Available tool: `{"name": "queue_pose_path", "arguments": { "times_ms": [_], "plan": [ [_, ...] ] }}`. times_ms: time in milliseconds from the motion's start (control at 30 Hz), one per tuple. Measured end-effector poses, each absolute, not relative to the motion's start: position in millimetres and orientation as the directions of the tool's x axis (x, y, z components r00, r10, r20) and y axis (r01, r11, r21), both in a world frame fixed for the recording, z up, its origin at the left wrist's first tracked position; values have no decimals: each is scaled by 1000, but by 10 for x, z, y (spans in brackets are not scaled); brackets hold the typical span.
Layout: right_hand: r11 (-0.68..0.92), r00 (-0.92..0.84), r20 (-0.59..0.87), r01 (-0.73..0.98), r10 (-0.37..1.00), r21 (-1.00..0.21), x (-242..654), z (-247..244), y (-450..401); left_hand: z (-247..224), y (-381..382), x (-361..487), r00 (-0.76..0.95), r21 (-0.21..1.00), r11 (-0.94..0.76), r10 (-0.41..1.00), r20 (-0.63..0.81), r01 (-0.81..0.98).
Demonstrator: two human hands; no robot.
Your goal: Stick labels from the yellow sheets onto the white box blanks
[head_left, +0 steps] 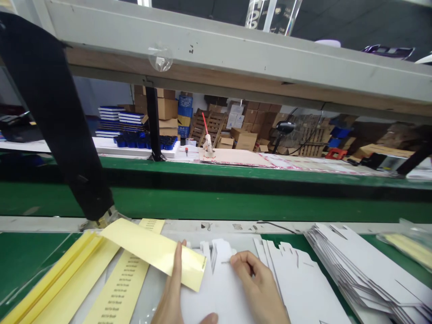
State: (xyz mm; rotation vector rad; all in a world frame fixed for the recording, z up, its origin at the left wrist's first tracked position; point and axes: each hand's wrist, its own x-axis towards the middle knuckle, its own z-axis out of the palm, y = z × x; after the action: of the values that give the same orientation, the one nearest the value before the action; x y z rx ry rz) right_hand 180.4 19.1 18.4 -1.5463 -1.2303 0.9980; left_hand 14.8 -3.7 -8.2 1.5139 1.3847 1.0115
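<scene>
My left hand [173, 292] has a pale yellow label strip [151, 252] held between its fingers, one dark printed line at the strip's right end. Its thumb rests over a flat white carton blank [224, 292] in front of me. The thumb and index finger of my right hand [258, 285] are pinched together at the carton's upper part, at a small sticker [225, 262] with a dark printed line. Part of the sticker is covered by the fingertips. Several more white carton blanks [303, 283] lie just right of my right hand.
Yellow label sheets [114, 292] with printed lines lie at left, beside folded yellow strips [57, 279]. A stack of white blanks [371, 270] is at right, near a plastic bag [411, 247]. A black post [64, 121] and an overhead shelf [216, 40] frame the green conveyor [216, 204].
</scene>
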Motion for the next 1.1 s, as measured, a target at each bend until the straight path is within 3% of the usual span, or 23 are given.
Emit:
{"name": "queue_pose_path", "arguments": {
  "times_ms": [233, 567, 833, 967, 1100],
  "plan": [
    [-38, 143, 25, 420, 989, -907, 1833, 133, 179, -81, -80, 167, -24, 947, -87, 995, 99, 308],
    [27, 155, 158, 627, 975, -779, 1813, 113, 177, -32, -87, 160, -9, 944, -62, 998, 69, 325],
    [-208, 241, -63, 647, 969, -733, 1912, 336, 191, 43, -79, 165, 59, 924, -1, 998, -23, 382],
    [-170, 129, -113, 642, 985, -747, 1868, 294, 216, 48, -75, 148, 65, 919, 23, 996, -53, 394],
    [-120, 34, -119, 505, 992, -855, 1910, 261, 223, 35, -65, 145, 47, 920, 53, 996, -77, 389]
  ]
}}
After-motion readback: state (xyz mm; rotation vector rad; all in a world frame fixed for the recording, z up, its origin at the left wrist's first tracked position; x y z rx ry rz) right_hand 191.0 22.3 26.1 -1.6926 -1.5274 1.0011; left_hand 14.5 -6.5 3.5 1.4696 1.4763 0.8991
